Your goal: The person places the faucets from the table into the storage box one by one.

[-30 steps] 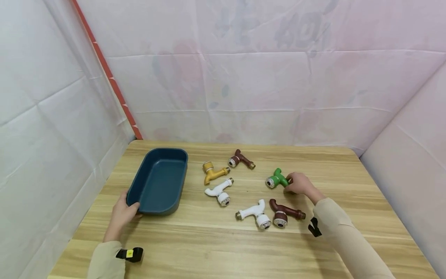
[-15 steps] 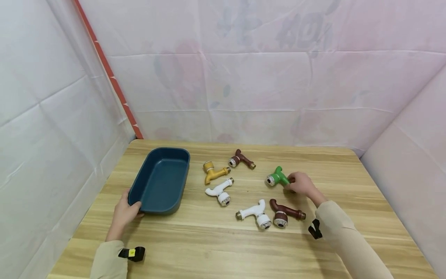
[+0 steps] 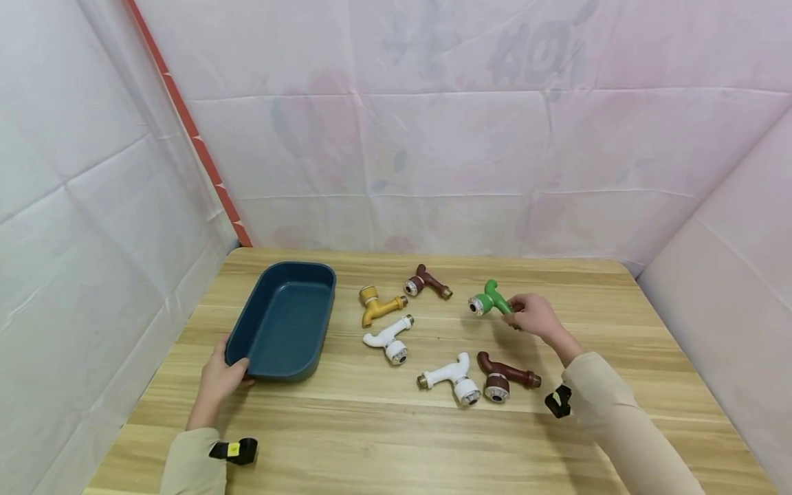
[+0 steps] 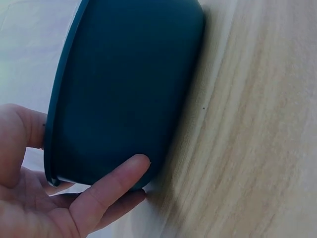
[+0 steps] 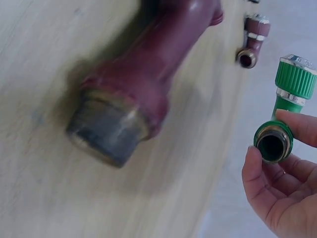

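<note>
My left hand grips the near left corner of a dark blue rectangular tub; in the left wrist view the thumb is at the rim and the fingers lie along the tub's outer wall. My right hand pinches a green faucet by its threaded end, holding it just above the table. The right wrist view shows the green faucet between thumb and fingers, its open pipe end facing the camera. Closest below that hand lies a dark red faucet, its brass thread large in the right wrist view.
Beside the dark red faucet lies a white faucet. Between tub and right hand are another white faucet, a yellow faucet and a second dark red faucet. White sheeting stands behind the wooden table.
The right hand has raised the green faucet off the table, slightly up and to the left in the head view. The left hand and the tub have hardly moved.
</note>
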The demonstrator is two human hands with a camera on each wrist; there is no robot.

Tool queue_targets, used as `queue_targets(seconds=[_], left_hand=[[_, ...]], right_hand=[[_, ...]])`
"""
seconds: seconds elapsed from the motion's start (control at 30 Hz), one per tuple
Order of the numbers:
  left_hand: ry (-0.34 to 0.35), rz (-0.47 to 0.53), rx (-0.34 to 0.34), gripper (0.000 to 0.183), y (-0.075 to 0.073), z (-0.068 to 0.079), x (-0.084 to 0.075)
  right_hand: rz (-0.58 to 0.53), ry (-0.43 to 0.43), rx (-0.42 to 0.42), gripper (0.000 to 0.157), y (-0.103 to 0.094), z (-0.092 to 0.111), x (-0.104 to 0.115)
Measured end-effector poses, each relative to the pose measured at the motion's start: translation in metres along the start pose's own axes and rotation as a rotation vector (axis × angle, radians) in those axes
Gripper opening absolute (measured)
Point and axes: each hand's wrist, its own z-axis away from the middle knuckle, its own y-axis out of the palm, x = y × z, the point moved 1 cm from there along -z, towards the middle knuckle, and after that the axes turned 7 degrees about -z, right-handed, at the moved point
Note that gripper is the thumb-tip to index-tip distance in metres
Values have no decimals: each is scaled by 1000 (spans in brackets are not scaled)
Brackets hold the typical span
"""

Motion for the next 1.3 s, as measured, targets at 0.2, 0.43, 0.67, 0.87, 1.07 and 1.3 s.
queue_targets(seconds=[0.2, 0.43, 0.67, 0.87, 1.07, 1.3], left_hand=[[-7, 7, 16, 67, -1, -1, 1], [-34, 26, 39, 70, -1, -3, 2], [-38, 27, 33, 70, -1, -1, 1], [-33, 22, 35, 70, -1, -1, 1], [-44, 27, 31, 70, -1, -1, 1], [-37, 32, 30, 69, -1, -1, 1]], right_hand=[[-25, -2, -20, 33, 1, 0, 12], [-43, -14, -36, 31, 3, 1, 23], [-65, -38, -56, 30, 6, 1, 33], [-106, -51, -63, 29, 7, 1, 40], [-175, -32, -58, 33, 9, 2, 52], [-207, -22, -63, 33, 12, 1, 61]])
